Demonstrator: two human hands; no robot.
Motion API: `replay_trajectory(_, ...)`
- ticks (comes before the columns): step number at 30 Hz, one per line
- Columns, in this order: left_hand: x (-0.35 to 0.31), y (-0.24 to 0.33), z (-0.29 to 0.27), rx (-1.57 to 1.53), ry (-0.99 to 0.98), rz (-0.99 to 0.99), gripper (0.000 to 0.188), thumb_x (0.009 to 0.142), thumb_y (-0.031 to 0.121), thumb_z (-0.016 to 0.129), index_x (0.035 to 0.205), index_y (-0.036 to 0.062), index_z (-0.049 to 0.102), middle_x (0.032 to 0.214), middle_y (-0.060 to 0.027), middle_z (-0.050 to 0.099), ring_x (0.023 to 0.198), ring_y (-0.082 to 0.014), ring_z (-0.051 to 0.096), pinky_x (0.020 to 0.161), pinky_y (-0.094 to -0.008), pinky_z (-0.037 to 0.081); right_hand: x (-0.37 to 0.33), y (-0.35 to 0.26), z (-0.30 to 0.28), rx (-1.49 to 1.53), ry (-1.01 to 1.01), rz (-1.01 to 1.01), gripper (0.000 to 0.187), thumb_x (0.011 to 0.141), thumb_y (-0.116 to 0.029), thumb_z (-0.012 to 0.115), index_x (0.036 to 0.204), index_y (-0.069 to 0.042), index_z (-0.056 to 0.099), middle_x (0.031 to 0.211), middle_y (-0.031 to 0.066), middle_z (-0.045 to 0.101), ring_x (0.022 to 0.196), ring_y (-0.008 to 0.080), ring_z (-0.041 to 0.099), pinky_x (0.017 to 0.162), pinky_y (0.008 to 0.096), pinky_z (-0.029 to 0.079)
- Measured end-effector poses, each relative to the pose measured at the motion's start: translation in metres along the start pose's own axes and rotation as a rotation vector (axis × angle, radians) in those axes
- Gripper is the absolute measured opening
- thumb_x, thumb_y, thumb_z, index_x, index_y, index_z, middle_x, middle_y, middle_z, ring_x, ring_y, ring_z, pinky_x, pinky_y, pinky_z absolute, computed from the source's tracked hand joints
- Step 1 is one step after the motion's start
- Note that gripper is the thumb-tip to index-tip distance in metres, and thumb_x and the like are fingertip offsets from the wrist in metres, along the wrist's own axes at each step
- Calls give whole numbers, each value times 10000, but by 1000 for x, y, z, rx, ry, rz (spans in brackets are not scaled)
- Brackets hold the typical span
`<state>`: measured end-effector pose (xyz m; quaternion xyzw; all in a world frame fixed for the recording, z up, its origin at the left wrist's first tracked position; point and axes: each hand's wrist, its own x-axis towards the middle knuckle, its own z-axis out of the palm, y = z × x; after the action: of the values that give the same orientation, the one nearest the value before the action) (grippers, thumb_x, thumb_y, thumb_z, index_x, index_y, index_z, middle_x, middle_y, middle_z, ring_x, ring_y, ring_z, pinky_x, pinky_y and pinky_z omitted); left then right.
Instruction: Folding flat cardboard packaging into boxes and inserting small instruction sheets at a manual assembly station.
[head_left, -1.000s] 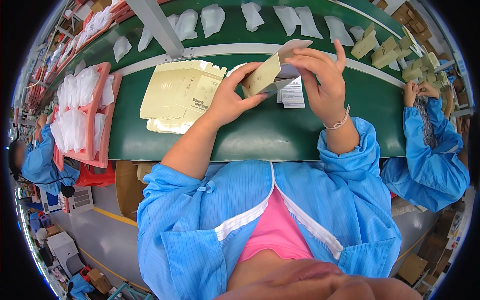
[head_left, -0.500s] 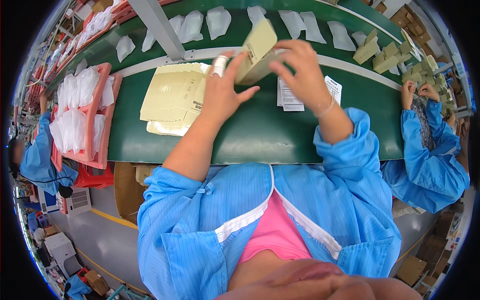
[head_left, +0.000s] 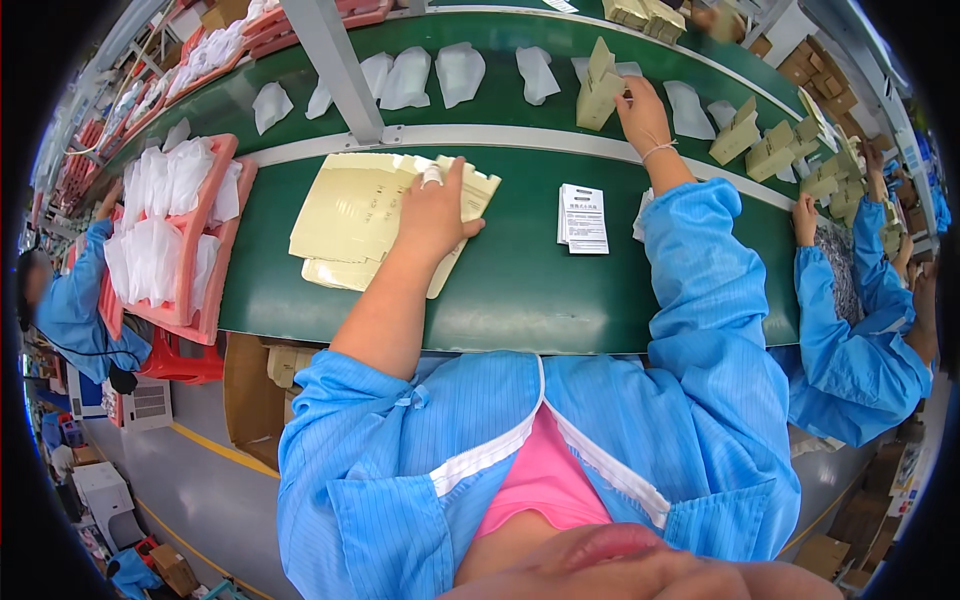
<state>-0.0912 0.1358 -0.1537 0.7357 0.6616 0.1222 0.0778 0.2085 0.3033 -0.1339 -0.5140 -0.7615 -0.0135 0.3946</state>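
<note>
Now left hand (head_left: pixel 432 210) flat on card stack (head_left: pixel 350 215), right hand (head_left: pixel 640 108) seemingly gripping folded carton (head_left: pixel 598 88).

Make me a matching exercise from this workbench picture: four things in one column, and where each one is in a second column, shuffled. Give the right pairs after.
Things:
1. left hand
2. right hand
3. leaflet stack
4. white pouches

Places:
A. in the pink tray at the left
B. flat on the pile of flat cream cartons
C. on the folded cream box on the far belt
D. alone on the green surface between the forearms

Pairs: 1-B, 2-C, 3-D, 4-A
</note>
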Motion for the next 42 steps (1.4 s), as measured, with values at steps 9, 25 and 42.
replay_trajectory(9,-19,39,-30,-545,106,199,920,611,181,742,1392,104,263,1345,-221,365,1172,-391,456,989,-396,392,-63,-108,-30,972,-168,170,789,749,-183,741,1380,-140,270,1338,131,407,1196,251,430,975,352,379)
replay_trajectory(25,-36,52,-41,-888,3,275,1112,531,213,848,1411,107,177,1193,-180,528,1070,-340,565,888,-409,470,-117,-186,-48,1569,-107,206,657,808,-184,687,1330,-84,300,1173,146,550,1083,206,533,955,327,413)
replay_trajectory(42,-31,45,-3,-711,617,739,770,554,244,838,1217,237,447,988,-123,615,730,-319,642,584,-348,524,-121,-195,-64,1735,-305,413,543,886,-134,584,1361,-107,322,1212,173,515,1133,265,521,970,381,438)
